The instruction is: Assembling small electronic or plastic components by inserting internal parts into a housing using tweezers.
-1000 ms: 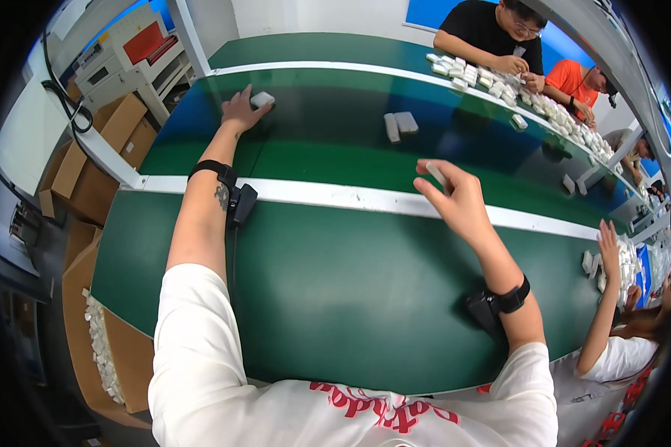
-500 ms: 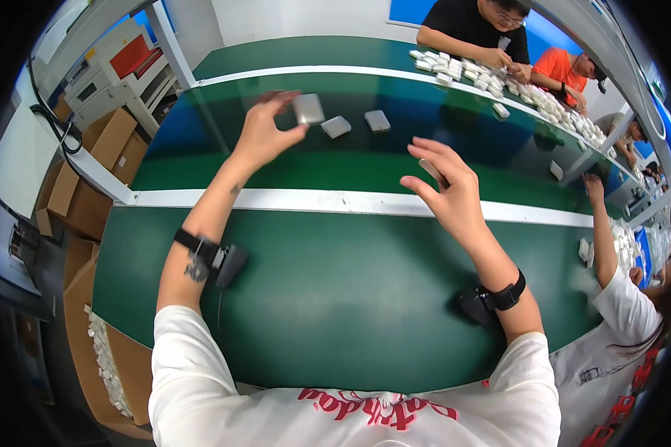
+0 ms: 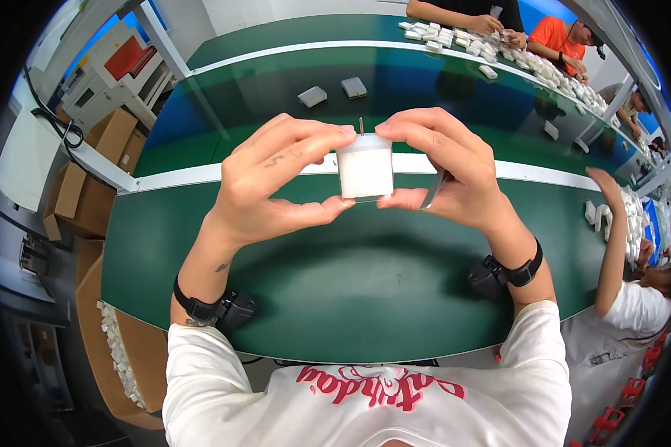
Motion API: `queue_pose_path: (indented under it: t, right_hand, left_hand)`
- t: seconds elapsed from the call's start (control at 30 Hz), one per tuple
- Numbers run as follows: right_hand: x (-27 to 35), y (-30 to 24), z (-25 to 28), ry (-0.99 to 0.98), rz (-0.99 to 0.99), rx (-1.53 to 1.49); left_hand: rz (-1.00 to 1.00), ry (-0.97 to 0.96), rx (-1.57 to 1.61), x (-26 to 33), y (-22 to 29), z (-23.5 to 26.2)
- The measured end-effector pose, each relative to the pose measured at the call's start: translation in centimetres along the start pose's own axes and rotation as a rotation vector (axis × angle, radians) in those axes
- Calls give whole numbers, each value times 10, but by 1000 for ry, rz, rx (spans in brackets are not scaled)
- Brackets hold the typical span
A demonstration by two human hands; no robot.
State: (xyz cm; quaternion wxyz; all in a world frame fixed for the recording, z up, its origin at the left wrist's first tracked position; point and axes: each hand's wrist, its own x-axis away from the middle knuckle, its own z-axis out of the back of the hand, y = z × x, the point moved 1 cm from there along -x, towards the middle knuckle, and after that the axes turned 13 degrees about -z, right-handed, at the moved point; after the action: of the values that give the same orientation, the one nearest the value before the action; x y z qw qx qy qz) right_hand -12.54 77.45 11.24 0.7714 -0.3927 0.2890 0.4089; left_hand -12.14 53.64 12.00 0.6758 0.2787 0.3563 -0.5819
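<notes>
A small case [image 3: 367, 175] is between left hand [image 3: 265, 175] and right hand [image 3: 451, 164], above the desk [image 3: 343, 305]. Beyond the rail [image 3: 540, 174], 2 more cases [image 3: 312, 96] lie close together, a heap [image 3: 566, 86] to their right. A carton [image 3: 143, 354] stands left of the desk.

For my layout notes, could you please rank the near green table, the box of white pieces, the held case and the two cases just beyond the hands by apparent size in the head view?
1. Table
2. Box
3. Held case, nearer the camera
4. Left case and right case: too alike to rank
</notes>
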Motion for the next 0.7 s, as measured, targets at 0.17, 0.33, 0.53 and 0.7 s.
queue_pose_path:
  t: [0.17,0.33,0.53,0.7]
  right_hand:
    - [5,-2,-4,-29,-77,-26]
    - [13,-3,-22,-78,-59,22]
    - [17,0,-20,-96,-491,-242]
    - [11,-7,-19,-201,-440,-368]
  left_hand:
    - [301,45,276,5,7,-4]
    - [915,33,906,18,3,-13]
    - [621,17,541,7,19,-17]
    - [543,-12,360,12,13,-16]
